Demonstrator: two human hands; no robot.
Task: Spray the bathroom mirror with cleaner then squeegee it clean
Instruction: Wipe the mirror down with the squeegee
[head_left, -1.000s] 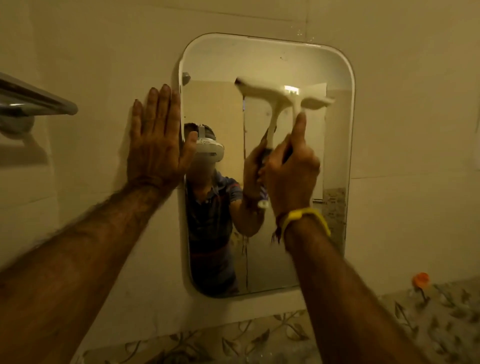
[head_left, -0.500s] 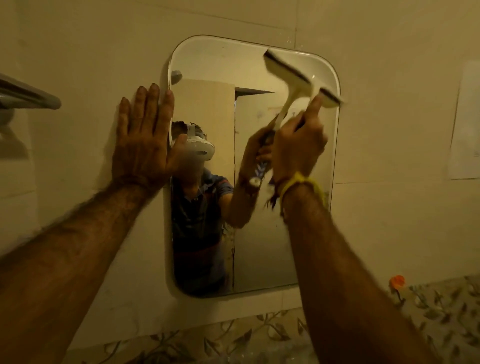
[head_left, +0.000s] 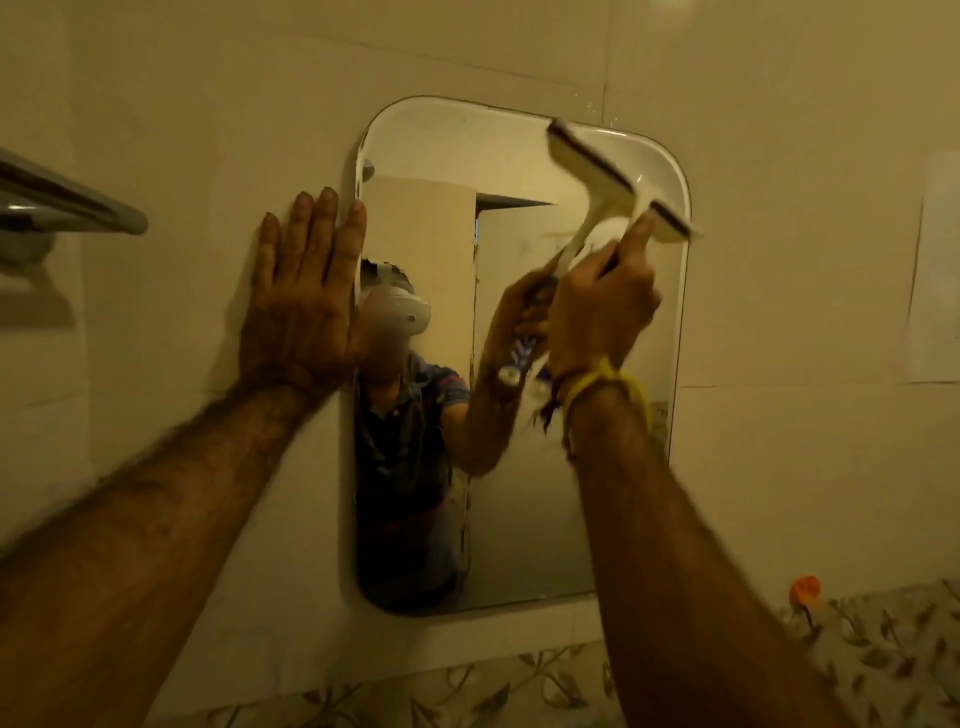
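Note:
A rounded rectangular mirror hangs on the cream tiled wall. My right hand grips the handle of a white squeegee, index finger stretched up behind the blade. The blade lies tilted across the mirror's top right corner, its right end lower and at the mirror's edge. My left hand presses flat on the wall beside the mirror's left edge, fingers straight and pointing up, thumb over the glass. No spray bottle is in view.
A metal towel bar juts from the wall at the far left. A band of leaf-patterned tiles runs below the mirror, with a small orange hook at the lower right. A pale sheet is stuck to the right wall.
The squeegee has gone from level near the mirror's upper middle to tilted in its top right corner. My right hand rose with it. My left hand stays flat on the wall.

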